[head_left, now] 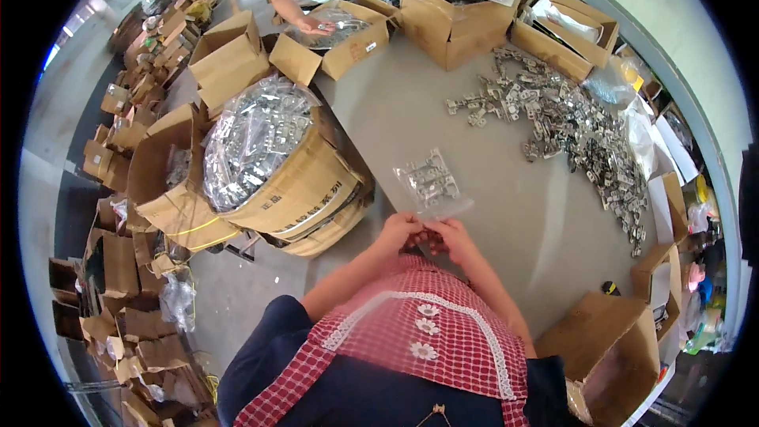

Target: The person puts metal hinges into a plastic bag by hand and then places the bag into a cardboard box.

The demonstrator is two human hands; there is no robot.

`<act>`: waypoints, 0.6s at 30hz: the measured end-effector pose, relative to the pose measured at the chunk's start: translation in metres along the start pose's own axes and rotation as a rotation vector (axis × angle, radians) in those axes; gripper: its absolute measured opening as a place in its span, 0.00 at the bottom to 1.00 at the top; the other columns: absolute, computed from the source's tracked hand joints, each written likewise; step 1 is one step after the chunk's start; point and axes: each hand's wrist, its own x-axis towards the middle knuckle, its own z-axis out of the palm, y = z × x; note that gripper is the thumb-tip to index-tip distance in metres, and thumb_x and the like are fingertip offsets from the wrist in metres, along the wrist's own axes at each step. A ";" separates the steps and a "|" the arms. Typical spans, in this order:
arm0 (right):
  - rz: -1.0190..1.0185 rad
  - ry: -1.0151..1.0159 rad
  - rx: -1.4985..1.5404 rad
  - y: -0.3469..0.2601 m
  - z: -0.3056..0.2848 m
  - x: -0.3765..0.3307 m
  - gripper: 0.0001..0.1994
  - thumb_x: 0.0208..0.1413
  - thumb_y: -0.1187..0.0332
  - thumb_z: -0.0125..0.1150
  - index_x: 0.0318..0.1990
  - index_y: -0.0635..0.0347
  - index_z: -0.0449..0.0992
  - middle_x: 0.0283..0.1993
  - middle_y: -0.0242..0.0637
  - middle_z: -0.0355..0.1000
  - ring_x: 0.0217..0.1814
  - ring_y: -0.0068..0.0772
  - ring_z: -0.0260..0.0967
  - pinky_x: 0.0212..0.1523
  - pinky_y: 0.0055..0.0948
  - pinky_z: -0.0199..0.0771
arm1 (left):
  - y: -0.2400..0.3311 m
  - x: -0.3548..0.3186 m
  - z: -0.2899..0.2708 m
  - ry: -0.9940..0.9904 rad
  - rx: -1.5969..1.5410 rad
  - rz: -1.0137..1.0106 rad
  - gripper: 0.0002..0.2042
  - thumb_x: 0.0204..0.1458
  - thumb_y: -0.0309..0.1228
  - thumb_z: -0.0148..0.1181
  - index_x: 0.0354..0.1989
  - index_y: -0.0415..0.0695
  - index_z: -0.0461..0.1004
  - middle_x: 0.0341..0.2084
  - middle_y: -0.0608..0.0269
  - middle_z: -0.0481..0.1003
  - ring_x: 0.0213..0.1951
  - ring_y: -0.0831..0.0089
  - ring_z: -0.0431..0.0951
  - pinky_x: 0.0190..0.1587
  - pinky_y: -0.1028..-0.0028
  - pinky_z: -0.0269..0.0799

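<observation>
A clear plastic bag (433, 183) with several small silvery metal fittings inside lies flat on the grey table (506, 213), right in front of me. Its near edge reaches my fingers. My left hand (400, 232) is closed, fingertips pinched at that edge. Close beside it, my right hand (451, 239) is also closed in a pinch on the bag's near end. The fingertips of both hands almost meet, and exactly how each grips the plastic is partly hidden. Farther right, a wide heap of loose metal fittings (573, 115) spreads over the table.
At my left stands a big carton (304, 194) heaped with filled clear bags (257, 138). An open carton (609, 356) sits near right. Cartons (455, 28) line the far edge, where another person's hand (315, 26) reaches over a box. Stacked cartons (150, 300) fill the far left.
</observation>
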 end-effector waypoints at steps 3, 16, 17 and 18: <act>-0.042 -0.114 -0.044 0.006 -0.007 0.010 0.11 0.55 0.62 0.59 0.33 0.61 0.77 0.28 0.34 0.75 0.22 0.25 0.70 0.20 0.26 0.70 | 0.011 -0.011 0.003 0.001 0.035 -0.064 0.06 0.52 0.30 0.58 0.30 0.40 0.74 0.22 0.63 0.75 0.22 0.77 0.70 0.24 0.79 0.62; -0.057 0.165 0.121 0.004 -0.035 0.001 0.07 0.48 0.67 0.61 0.25 0.59 0.73 0.20 0.32 0.69 0.16 0.24 0.64 0.14 0.26 0.60 | 0.004 -0.029 0.001 0.119 -0.039 0.041 0.06 0.51 0.29 0.57 0.26 0.40 0.72 0.19 0.64 0.73 0.21 0.78 0.71 0.21 0.78 0.64; -0.053 0.167 0.198 0.004 -0.039 -0.002 0.07 0.47 0.68 0.62 0.23 0.60 0.72 0.19 0.33 0.69 0.15 0.25 0.64 0.13 0.26 0.61 | 0.000 -0.031 -0.005 0.138 0.041 0.046 0.06 0.51 0.28 0.57 0.26 0.40 0.72 0.19 0.64 0.73 0.21 0.78 0.71 0.21 0.78 0.64; -0.088 0.233 0.176 0.004 -0.039 -0.003 0.07 0.47 0.68 0.62 0.22 0.59 0.72 0.18 0.33 0.68 0.15 0.25 0.64 0.12 0.26 0.60 | -0.004 -0.032 -0.011 0.130 -0.022 0.074 0.06 0.50 0.28 0.58 0.26 0.40 0.72 0.19 0.64 0.73 0.21 0.78 0.71 0.22 0.78 0.65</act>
